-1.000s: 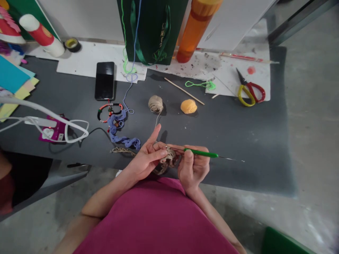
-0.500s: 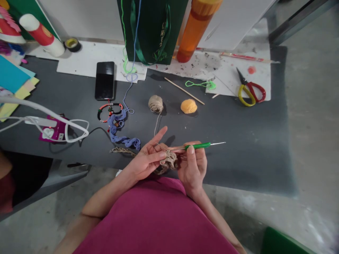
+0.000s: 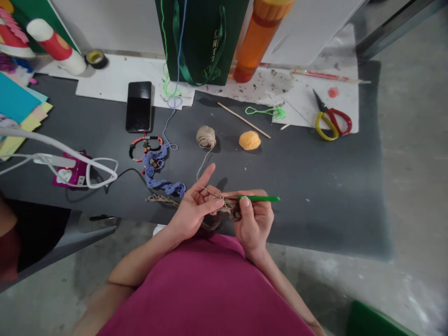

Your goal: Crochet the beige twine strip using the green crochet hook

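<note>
The left hand (image 3: pixel 191 210) pinches a beige crocheted piece (image 3: pixel 231 208) between thumb and fingers, its index finger raised. The right hand (image 3: pixel 255 223) has a green-handled hook (image 3: pixel 261 199) in its grip. A thin strand (image 3: pixel 200 169) runs from the left hand to a beige yarn ball (image 3: pixel 206 137). That and 1 yellow ball (image 3: pixel 249 140) rest on the grey bench (image 3: pixel 332 186), between a black phone (image 3: pixel 139 107) on the left and 1 pair of scissors (image 3: pixel 326 110) on the right.

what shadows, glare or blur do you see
Head view: soft shadows beside the beige yarn ball and yellow ball; pale glare on the floor at right; near right corner of the table looks soft; stitches of the beige piece in the left hand too fine to read.
</note>
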`<state>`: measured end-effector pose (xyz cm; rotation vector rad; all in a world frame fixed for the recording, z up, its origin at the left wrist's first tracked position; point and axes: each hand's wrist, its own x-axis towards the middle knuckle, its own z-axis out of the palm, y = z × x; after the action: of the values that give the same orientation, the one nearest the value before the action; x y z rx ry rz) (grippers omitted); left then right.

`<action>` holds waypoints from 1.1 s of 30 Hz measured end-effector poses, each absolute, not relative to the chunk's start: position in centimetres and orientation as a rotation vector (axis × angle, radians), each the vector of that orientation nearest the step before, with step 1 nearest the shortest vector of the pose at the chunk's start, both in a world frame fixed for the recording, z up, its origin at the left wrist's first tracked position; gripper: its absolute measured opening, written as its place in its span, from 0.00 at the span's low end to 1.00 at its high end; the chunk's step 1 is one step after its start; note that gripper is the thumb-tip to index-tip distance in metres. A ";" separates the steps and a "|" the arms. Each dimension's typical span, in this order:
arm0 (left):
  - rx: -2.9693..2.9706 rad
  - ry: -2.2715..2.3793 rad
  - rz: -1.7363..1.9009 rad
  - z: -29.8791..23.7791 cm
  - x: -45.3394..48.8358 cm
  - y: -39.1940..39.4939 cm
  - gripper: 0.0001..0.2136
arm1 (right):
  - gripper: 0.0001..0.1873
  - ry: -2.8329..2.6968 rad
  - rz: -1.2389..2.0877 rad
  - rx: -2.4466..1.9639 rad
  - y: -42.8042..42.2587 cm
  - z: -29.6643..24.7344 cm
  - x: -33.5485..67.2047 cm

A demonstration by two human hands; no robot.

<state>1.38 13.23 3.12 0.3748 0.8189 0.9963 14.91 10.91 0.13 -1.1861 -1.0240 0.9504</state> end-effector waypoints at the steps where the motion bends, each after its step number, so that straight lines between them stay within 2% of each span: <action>1: 0.394 0.843 1.023 3.1 1.5 13.2 0.43 | 0.04 -1.149 0.865 -1.169 11.0 0.2 15.0; 4: 0.401 0.874 1.052 3.2 1.8 13.1 0.47 | 0.09 -1.412 0.550 -1.133 11.2 0.4 15.1; 6: 0.360 0.867 1.017 3.2 1.9 13.1 0.46 | 0.09 -1.391 0.481 -1.160 11.3 0.5 14.9; 11: 0.279 0.823 0.937 3.1 1.7 13.2 0.44 | 0.06 -1.144 0.695 -1.175 11.0 0.2 14.2; 16: 0.261 0.828 0.925 3.0 1.4 13.3 0.41 | 0.04 -1.021 0.759 -1.245 10.4 -0.2 14.2; 23: 0.291 0.822 0.942 3.1 1.2 13.4 0.35 | 0.04 -1.047 0.640 -1.323 9.9 -0.5 14.7; 26: 0.295 0.821 0.930 3.1 1.0 13.4 0.32 | 0.05 -1.022 0.724 -1.342 10.0 -0.6 15.0; 33: 0.246 0.755 0.871 2.9 0.8 13.2 0.27 | 0.09 -0.782 1.186 -1.201 11.1 0.1 15.2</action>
<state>0.76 13.25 2.87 0.2458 0.7549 0.8707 15.17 11.07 0.07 -1.2013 -0.7818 1.1856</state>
